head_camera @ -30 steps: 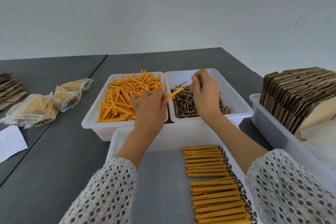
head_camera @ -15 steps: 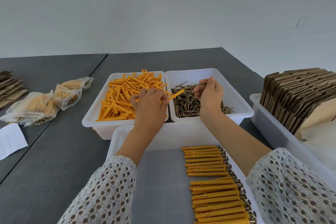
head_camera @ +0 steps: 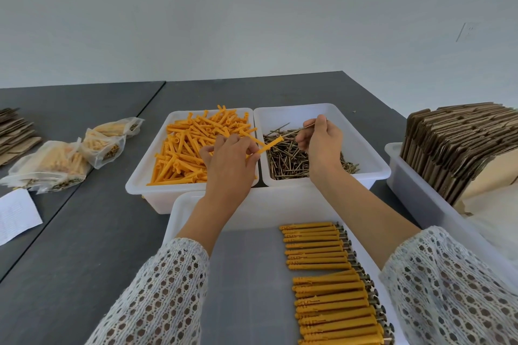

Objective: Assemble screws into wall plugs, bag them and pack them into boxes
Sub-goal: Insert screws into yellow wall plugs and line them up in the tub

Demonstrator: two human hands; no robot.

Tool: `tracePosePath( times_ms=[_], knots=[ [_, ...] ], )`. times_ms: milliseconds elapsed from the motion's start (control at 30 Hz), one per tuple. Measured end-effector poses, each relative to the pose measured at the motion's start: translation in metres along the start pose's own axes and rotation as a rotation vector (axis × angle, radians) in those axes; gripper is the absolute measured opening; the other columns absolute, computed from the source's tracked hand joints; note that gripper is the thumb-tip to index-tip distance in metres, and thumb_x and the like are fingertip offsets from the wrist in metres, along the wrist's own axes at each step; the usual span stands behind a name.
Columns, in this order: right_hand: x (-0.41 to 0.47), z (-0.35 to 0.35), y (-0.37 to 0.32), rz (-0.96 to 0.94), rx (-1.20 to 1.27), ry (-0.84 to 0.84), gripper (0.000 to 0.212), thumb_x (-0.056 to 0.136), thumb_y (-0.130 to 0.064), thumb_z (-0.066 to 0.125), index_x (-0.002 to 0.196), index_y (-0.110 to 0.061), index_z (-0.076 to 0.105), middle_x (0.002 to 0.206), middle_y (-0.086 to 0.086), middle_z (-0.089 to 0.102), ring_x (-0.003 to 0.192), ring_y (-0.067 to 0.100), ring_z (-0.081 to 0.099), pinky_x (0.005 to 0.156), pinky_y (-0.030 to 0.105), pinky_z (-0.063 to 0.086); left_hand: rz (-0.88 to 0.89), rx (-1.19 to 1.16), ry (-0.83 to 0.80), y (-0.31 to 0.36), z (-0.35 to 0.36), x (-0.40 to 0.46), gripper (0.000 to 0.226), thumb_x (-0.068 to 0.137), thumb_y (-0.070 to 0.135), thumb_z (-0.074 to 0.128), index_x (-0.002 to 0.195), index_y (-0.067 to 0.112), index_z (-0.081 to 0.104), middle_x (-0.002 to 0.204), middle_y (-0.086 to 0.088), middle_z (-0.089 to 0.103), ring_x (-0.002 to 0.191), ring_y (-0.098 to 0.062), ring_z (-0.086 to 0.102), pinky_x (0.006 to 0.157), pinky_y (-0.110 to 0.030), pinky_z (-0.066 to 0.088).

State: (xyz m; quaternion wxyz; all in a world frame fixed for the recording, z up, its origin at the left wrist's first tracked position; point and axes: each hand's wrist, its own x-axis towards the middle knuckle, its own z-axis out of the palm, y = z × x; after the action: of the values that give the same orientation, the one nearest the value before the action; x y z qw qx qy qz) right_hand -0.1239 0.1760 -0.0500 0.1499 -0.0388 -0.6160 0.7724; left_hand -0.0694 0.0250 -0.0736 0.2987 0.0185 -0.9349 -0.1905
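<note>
Surface: dark grey surface [head_camera: 84,232] carrying white bins.
Left hand [head_camera: 228,161]: fingers pinch an orange plug [head_camera: 269,144], over the plug bin [head_camera: 140,185].
Right hand [head_camera: 322,143]: fingers pinch a screw [head_camera: 307,126], above the screw bin [head_camera: 372,159].

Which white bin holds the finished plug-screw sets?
The nearest bin, under the forearms: its plugs lie in neat rows with screw heads showing.

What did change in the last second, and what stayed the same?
The right hand rose from the pile in the screw bin, now pinching one screw turned level toward the plug. The left hand stayed put, holding its orange plug. The plug bin, finished rows and bags did not move.
</note>
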Motion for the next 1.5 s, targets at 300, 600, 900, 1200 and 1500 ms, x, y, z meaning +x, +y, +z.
tracePosePath(
  times_ms=[300,600,900,1200,1500],
  knots=[
    [-0.01,0.005,-0.002,-0.191,-0.151,-0.313,0.05,0.107,-0.04,0.028,0.109,-0.003,0.061,0.051,0.008,0.044,0.038,0.007,0.038,0.042,0.017,0.034,-0.052,-0.355,0.008,0.003,-0.006,0.004,0.007,0.094,0.023,0.065,0.091,0.029,0.063,0.095,0.015,0.061,0.102,-0.01,0.056,0.096,-0.037,0.037],
    [0.042,-0.034,0.002,0.329,0.004,0.161,0.039,0.102,-0.02,0.024,0.089,-0.006,0.058,0.051,-0.001,0.046,0.041,0.011,0.033,0.041,0.02,0.029,0.179,-0.783,-0.694,0.062,-0.038,-0.018,0.003,0.096,0.014,0.063,0.095,0.015,0.066,0.079,0.0,0.071,0.071,-0.011,0.068,0.067,-0.017,0.05],
    [0.05,-0.04,0.007,0.552,0.191,0.1,0.038,0.096,-0.011,0.022,0.082,-0.01,0.057,0.058,-0.001,0.044,0.043,0.012,0.032,0.048,0.021,0.031,0.201,-0.326,-1.131,0.075,-0.018,-0.04,0.005,0.099,0.016,0.059,0.095,0.019,0.059,0.093,0.002,0.077,0.078,-0.009,0.064,0.073,-0.026,0.051],
    [0.052,-0.041,0.011,0.573,0.197,0.072,0.039,0.099,-0.016,0.022,0.084,-0.011,0.058,0.059,-0.001,0.045,0.045,0.012,0.034,0.049,0.022,0.033,0.313,-0.011,-1.171,0.079,-0.012,-0.054,0.02,0.096,0.021,0.064,0.113,0.013,0.068,0.114,-0.003,0.066,0.104,-0.019,0.06,0.083,-0.028,0.046],
    [0.052,-0.039,0.012,0.581,0.17,0.044,0.038,0.1,-0.015,0.024,0.085,-0.011,0.059,0.06,-0.001,0.046,0.047,0.012,0.036,0.051,0.023,0.034,0.479,0.164,-1.142,0.096,-0.008,-0.074,0.016,0.098,0.02,0.058,0.109,0.011,0.066,0.108,-0.007,0.064,0.086,-0.022,0.055,0.072,-0.034,0.048]
  ],
)
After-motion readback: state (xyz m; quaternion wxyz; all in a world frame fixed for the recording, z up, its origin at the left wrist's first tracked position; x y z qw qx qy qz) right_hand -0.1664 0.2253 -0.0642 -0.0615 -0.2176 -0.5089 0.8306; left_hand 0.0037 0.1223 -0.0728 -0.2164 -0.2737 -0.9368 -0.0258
